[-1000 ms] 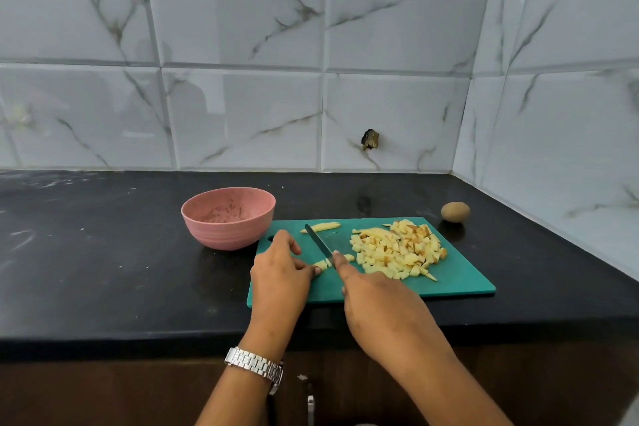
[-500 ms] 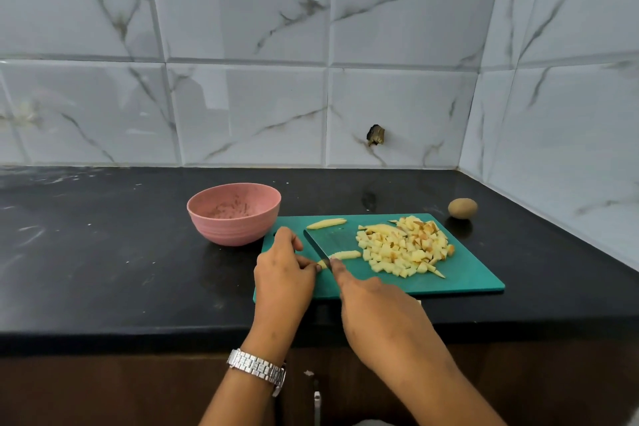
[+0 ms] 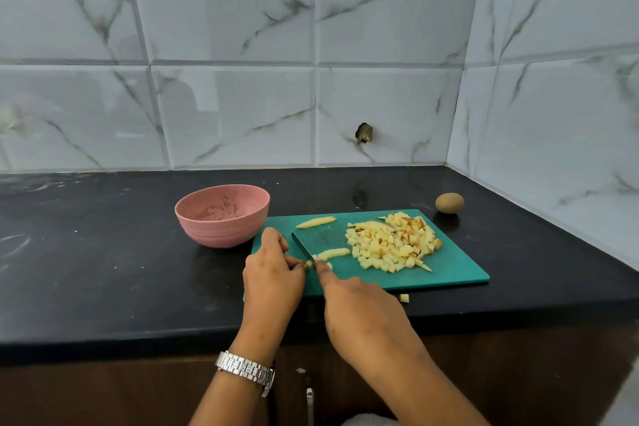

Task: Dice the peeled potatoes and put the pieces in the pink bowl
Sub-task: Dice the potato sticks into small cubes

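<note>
Nearest the body, R hand point(image 3: 359, 308) grips the knife point(image 3: 301, 245): handle hidden under palm, index finger laid along blade spine. Just L of it, L hand point(image 3: 273, 273) pinches the near end of the potato strip point(image 3: 333, 253). Strip long axis runs from the L pinch out to the R, approx. crosswise to blade; blade meets strip just beside L fingertips. Judged next cuts: step R along strip. Beyond grip, R side: diced pile point(image 3: 394, 245) on cutting board point(image 3: 456, 273). Beyond, L side: pink bowl point(image 3: 223, 218), no dice visible inside, nearer L hand.
</note>
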